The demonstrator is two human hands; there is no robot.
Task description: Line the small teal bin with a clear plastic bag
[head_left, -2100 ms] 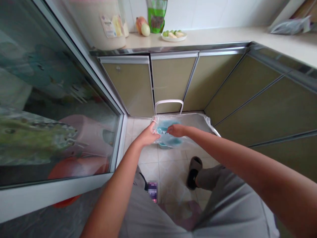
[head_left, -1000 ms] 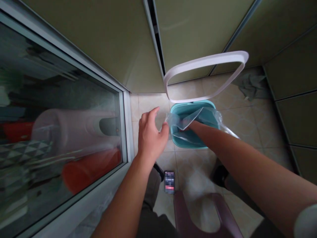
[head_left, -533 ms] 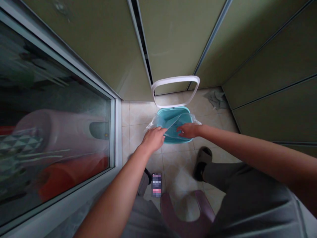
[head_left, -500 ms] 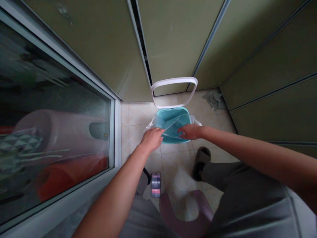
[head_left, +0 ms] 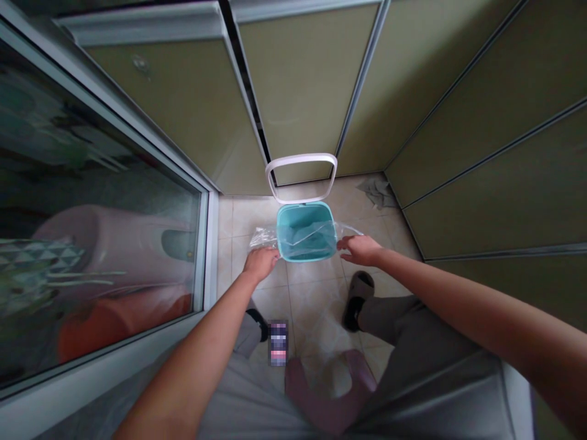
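A teal trash bin (head_left: 304,209) stands on the tiled floor in front of me, its pale rim ring (head_left: 301,159) tipped up at the back. A clear plastic bag (head_left: 263,237) lies stretched across the bin's opening and spreads out past both sides. My left hand (head_left: 261,264) is at the bin's front left corner, with its fingers closed on the bag's near edge. At the right side of the rim, my right hand (head_left: 360,249) has its fingers bent around the bag's other end; the fingertips are partly hard to make out.
Olive cabinet panels (head_left: 307,85) rise behind and to the right. A glass door (head_left: 114,214) stands at left. A grey cloth (head_left: 378,190) lies in the back corner. Between my legs are a pink curved seat (head_left: 328,406) and a blurred-out phone-like object (head_left: 277,343).
My hands have moved apart, from over the bin's opening to its two sides, drawing the bag wider. The view has shifted, so the bin appears further left.
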